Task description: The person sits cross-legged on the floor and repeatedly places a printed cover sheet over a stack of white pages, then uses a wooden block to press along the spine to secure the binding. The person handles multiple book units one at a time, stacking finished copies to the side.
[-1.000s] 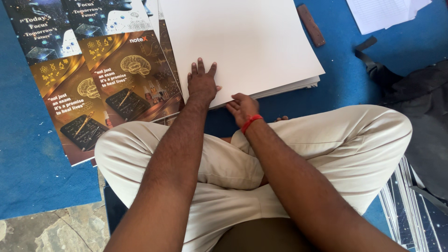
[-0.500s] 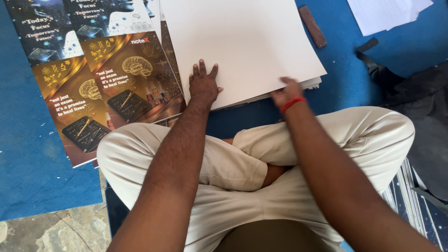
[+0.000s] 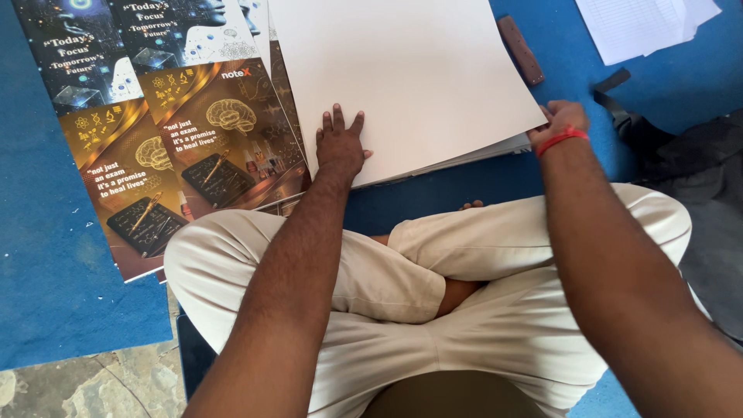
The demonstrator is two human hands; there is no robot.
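The right hand [image 3: 559,120] has moved from the lap to 2 o'clock, pinching the white sheet stack [image 3: 410,77] corner; the left hand [image 3: 340,147] stays flat, fingers spread, holding it down.

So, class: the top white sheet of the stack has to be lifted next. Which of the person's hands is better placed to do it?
Probably the right hand: it sits at the near right corner of the white sheet stack, fingers at the edge. The left hand lies flat on top, pressing down.
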